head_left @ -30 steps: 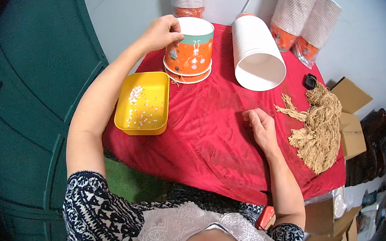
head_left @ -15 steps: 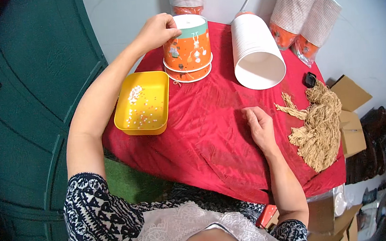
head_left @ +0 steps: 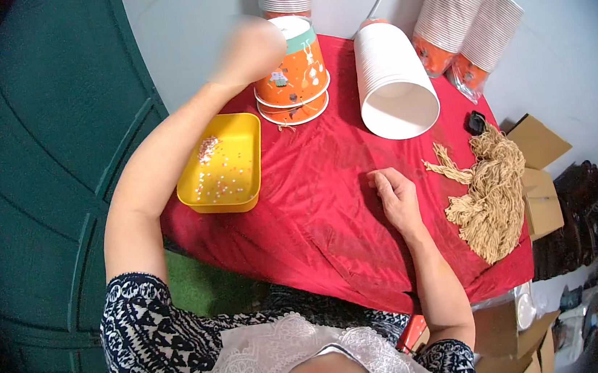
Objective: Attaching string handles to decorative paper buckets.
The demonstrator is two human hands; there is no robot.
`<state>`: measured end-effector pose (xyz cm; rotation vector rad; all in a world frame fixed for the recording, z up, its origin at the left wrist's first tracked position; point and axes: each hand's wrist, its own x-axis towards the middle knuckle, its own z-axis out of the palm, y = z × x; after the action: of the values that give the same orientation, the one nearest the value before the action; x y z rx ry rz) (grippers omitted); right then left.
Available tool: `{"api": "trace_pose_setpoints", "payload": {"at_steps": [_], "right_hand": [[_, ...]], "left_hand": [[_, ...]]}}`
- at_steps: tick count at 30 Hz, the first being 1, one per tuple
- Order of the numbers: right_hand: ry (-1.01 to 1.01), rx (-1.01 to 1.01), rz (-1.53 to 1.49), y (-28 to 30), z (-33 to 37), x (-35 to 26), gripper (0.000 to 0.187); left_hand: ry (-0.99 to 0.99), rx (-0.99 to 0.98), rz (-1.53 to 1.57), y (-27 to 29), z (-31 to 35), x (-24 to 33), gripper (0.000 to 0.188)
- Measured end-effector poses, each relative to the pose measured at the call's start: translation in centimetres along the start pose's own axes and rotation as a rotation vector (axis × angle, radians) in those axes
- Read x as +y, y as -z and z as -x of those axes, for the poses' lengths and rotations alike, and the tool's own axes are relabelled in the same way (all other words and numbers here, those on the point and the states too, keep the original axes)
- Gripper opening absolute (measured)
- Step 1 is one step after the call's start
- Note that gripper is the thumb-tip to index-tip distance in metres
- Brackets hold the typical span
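Observation:
My left hand (head_left: 250, 49), smeared by motion, is at the upper left side of an orange paper bucket (head_left: 300, 70) with a green band and small printed figures. That bucket stands upside down over another orange bucket (head_left: 305, 108), whose rim shows beneath it with a bit of string. Whether my left fingers grip it cannot be made out. My right hand (head_left: 396, 194) rests on the red cloth with its fingers curled in, and no object shows in it. A yellow tub (head_left: 252, 169) holding small white and orange beads sits below my left forearm.
A stack of white paper buckets (head_left: 395, 78) lies on its side on the red cloth (head_left: 330, 205). Tan yarn (head_left: 490, 199) and a small black object (head_left: 476, 123) are at the right. Wrapped bucket stacks (head_left: 450, 14) lean on the wall; cardboard boxes (head_left: 542, 201) stand beyond the table.
The orange bucket has turned, so its printed figures have shifted, and it leans slightly. My left hand has moved a little and blurred. My right hand has stayed nearly still.

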<state>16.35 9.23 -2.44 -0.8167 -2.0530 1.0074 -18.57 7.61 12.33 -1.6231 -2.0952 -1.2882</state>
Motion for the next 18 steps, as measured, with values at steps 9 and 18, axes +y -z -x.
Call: {"api": "trace_pose_setpoints", "payload": {"at_steps": [9, 18], "right_hand": [[0.083, -0.003, 0.040, 0.1, 0.1, 0.4, 0.023], [0.339, -0.122, 0.246, -1.1, -2.7, -2.8, 0.019]], "left_hand": [[-0.236, -0.181, 0.089, 2.0, -1.0, -3.0, 0.015], [-0.078, -0.096, 0.162, 2.9, -2.0, -3.0, 0.019]]}}
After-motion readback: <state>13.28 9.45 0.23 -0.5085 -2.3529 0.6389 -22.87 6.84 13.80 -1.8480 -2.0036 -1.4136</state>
